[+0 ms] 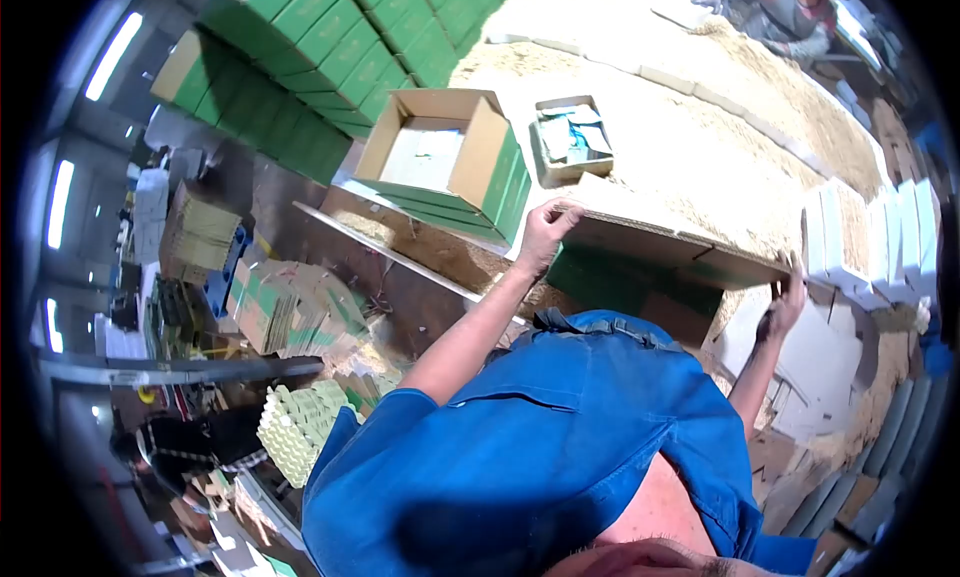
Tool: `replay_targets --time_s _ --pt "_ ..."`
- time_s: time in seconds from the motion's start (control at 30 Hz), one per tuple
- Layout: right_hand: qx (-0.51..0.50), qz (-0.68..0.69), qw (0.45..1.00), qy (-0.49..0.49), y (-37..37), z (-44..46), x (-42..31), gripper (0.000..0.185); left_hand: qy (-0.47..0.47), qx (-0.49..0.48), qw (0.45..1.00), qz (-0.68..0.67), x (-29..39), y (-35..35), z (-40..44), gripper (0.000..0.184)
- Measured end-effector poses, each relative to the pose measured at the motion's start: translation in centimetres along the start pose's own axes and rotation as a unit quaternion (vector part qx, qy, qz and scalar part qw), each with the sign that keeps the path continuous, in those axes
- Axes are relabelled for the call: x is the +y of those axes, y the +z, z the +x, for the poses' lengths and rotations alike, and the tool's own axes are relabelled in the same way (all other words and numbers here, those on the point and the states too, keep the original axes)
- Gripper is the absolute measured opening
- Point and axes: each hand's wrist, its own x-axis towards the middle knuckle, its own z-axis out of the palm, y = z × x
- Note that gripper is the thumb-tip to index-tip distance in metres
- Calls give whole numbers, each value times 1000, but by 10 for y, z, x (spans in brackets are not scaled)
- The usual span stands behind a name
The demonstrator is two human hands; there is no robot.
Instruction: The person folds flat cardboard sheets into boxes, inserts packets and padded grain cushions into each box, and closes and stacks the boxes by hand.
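Between my two hands a cardboard box (665,245) is held at the near edge of the bright worktop, brown on top with green showing underneath. My left hand (548,235) is closed round its left corner, thumb and fingers at the edge. At the opposite end, my right hand (787,299) grips the right corner, its fingers partly in shadow. Just left of my left hand stands an open green carton (503,182) with a white sheet inside. A small tray (573,137) with blue and white packets sits beyond the box.
Stacked green cartons (310,52) rise at the back left. White blocks (845,232) stand on the right, above flat grey sheets (815,362). Flattened cardboard (300,307) and pale egg-crate trays (300,432) lie to the left. Another person (790,17) works at the far right.
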Motion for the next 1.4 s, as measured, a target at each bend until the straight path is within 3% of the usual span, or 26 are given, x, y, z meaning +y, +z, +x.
replay_targets --time_s 0.1,0.33,0.43,0.57,0.63,0.7,0.77,0.83,0.9,0.97,1.03,1.17,1.23,1.3,1.37,1.4 --pt "82 -135 987 -13 12 8 21 49 -49 -5 998 47 10 2 2 16" --pt "-15 -45 999 27 24 8 -10 69 -179 -166 969 37 35 -15 34 22" --pt "-27 0 997 67 22 -2 -20 67 -224 -238 940 94 55 -20 41 32" --pt "-19 8 996 86 20 -8 -23 64 -138 -343 880 299 80 -8 44 31" --pt "-22 7 996 84 18 -7 -22 64 -161 -313 889 293 77 -1 43 32" --pt "-40 20 996 72 18 -7 -26 64 -107 -290 841 445 93 7 46 29" --pt "-60 31 996 64 10 -10 -28 64 -59 -287 842 453 96 12 42 26" --pt "-77 -10 994 83 9 -12 -39 67 55 -251 855 450 105 21 35 24" --pt "-97 -20 992 73 24 -20 -57 71 60 -232 870 432 111 22 37 23" --pt "-175 -63 983 1 44 -24 -70 74 12 -241 868 434 131 30 38 30" --pt "-187 -60 980 36 67 -24 -68 69 6 -251 852 459 134 34 39 40" --pt "-104 -144 984 33 100 -30 -14 53 24 -222 836 502 104 39 37 49" --pt "-110 -78 989 55 109 -25 -8 45 23 -217 833 509 103 43 33 47" --pt "-2 -87 996 -20 122 -22 9 40 37 -227 828 511 92 38 35 46" --pt "15 -111 991 -71 133 -27 13 38 50 -237 825 511 83 35 34 44" --pt "29 -159 983 -86 132 -25 27 40 51 -304 816 490 79 34 33 44"
